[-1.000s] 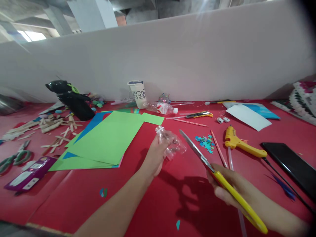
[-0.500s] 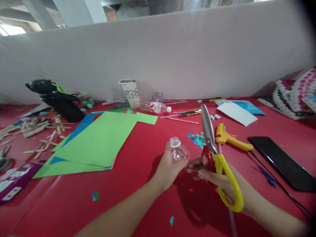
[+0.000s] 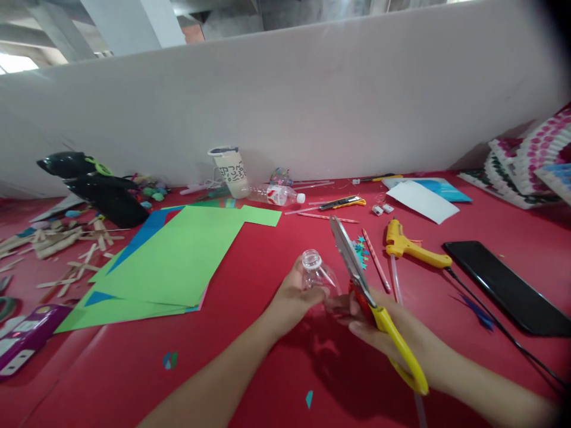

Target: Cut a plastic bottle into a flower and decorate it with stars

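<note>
My left hand (image 3: 292, 300) is closed around a clear plastic bottle top (image 3: 319, 274), its open neck pointing up and away from me. Scissors with yellow and red handles (image 3: 399, 345) are in my right hand (image 3: 383, 327), blades tilted up to the left. The blades look closed, or nearly so. Fingertips of my right hand reach the bottle's right side; whether they touch it I cannot tell. Behind the blades lies a pile of blue-green star sequins (image 3: 360, 252), with a striped straw (image 3: 376, 261) beside it.
Green paper sheets (image 3: 178, 255) lie to the left, near a purple device (image 3: 33, 342). On the right are a yellow glue gun (image 3: 413, 248) with its cord and a black phone (image 3: 508, 285). A paper cup (image 3: 229, 172), plastic bottle (image 3: 279, 195) and box cutter (image 3: 343, 203) sit toward the wall.
The scissors have swung left and lower, their blades tilting further left. My right hand has shifted left, closer to the bottle top. The view has turned slightly, and the striped straw now shows.
</note>
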Motion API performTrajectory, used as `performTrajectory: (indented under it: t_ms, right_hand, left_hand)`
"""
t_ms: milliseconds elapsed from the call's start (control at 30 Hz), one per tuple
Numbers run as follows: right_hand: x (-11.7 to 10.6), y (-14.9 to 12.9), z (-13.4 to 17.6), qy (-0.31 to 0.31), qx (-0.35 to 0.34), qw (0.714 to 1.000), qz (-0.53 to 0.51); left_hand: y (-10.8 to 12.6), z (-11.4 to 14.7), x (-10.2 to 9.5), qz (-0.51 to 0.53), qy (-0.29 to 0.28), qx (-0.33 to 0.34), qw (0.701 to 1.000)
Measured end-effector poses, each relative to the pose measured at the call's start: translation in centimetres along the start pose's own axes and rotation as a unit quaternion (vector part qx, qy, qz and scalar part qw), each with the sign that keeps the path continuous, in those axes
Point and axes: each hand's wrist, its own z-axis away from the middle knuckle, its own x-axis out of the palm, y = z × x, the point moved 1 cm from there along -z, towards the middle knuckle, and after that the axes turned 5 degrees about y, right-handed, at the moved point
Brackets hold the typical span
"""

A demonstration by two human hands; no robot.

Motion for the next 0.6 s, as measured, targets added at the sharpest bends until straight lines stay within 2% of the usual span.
performTrajectory:
  t_ms: [133,300,467,600]
  right_hand:
    - [-0.1,-0.2,0.1,-0.012,-0.006,0.999,0.034]
    - [-0.5,0.1,-0.2,-0.011,-0.016,0.996,0.084]
    - [-0.6,0.0,-0.4,-0.016,-0.017,0.995,0.098]
    - [-0.5,-0.3,-0.3,-0.005,-0.021,0.995,0.1]
  left_hand:
    - [-0.1,-0.3,-0.1,0.03,-0.01,0.002,1.0]
    - [-0.8,-1.1,-0.2,-0.007,0.019,0.025,0.999]
    - [-0.9,-1.0,-0.1,-0.016,0.02,0.02,0.999]
    - [-0.9,-1.0,-0.2,-0.043,0.025,0.049,0.998]
